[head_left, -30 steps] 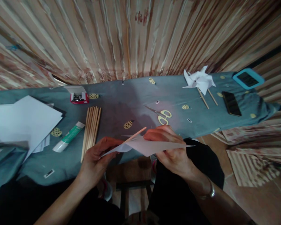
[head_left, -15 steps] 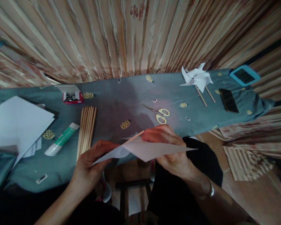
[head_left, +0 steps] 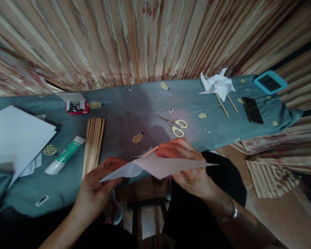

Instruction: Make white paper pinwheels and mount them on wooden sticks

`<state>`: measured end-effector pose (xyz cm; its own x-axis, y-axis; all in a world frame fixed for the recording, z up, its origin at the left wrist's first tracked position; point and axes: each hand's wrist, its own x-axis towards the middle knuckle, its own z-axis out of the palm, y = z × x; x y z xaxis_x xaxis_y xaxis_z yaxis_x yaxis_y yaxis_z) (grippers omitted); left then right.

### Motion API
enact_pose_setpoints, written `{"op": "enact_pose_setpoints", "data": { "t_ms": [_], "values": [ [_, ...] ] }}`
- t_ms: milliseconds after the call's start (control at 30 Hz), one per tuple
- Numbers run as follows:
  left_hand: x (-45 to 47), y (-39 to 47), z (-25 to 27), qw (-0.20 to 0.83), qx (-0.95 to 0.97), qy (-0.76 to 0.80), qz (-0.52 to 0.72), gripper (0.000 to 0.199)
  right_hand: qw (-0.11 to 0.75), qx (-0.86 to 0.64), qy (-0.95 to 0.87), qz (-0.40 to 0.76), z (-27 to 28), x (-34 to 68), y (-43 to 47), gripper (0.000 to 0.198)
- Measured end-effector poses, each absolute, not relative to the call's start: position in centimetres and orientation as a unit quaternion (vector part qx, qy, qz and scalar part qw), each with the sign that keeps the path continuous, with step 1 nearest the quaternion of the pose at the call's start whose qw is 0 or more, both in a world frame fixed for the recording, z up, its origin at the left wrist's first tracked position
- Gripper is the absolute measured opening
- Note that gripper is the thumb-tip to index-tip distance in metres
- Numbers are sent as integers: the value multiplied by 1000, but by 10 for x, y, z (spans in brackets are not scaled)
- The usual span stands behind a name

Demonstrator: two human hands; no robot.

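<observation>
Above the table's near edge, both my hands hold a white paper pinwheel, its blades bent and pointed. My left hand pinches a blade on the left between thumb and fingers. Curled fingers of my right hand grip the pinwheel on the right, partly behind the paper. A thin wooden stick runs along the top of the paper to my right fingertips; most of it is hidden. Scissors with yellow handles lie just beyond my right hand. A bundle of wooden sticks lies beyond my left hand.
At left are a stack of white paper, a green-and-white glue tube and an open red box of small dark items. Finished pinwheels, a phone and a blue-framed clock lie at right. Curtains hang behind.
The view has shifted slightly, so the items at left appear a little further left. Both hands keep nearly the same hold on the pinwheel.
</observation>
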<state>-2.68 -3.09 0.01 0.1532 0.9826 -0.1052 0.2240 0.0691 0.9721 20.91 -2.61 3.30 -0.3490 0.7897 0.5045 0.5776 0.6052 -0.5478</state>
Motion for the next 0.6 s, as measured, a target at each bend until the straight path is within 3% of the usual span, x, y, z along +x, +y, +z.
{"op": "enact_pose_setpoints", "data": {
  "t_ms": [600],
  "values": [
    [-32, -38, 0, 504, 573, 542, 351, 9, 375, -431, -808, 145, 30, 207, -25, 14]
  ]
}}
